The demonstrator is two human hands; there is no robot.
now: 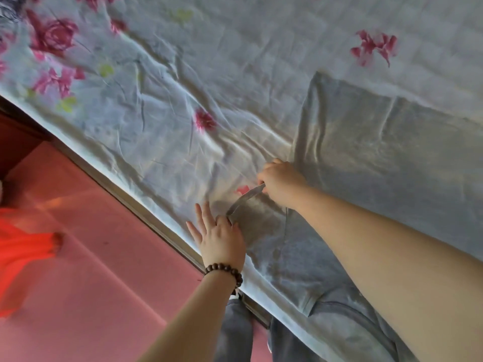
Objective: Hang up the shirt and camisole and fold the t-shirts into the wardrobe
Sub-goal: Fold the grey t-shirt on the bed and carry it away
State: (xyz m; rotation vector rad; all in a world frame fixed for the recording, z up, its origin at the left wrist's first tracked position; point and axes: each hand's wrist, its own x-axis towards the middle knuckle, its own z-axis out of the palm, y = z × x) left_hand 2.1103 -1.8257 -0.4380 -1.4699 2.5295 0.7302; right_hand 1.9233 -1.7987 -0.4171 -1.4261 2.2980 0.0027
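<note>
A: What is counted?
B: One grey t-shirt (379,152), spread on the floral sheet (156,100) and cut off at the frame's edge; two hands.
A: Fingers?
B: The sleeve (258,223) is gripped by the right hand (279,181). The left hand (219,239) is laid on it, and its grip cannot be told.

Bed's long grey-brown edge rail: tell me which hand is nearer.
Left. The left hand lies on the bed right beside the rail, its wrist crossing it; the right hand pinches the grey t-shirt farther in.

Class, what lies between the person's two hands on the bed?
Head view: a lifted edge of the grey t-shirt stretches from the right hand to the left hand.
</note>
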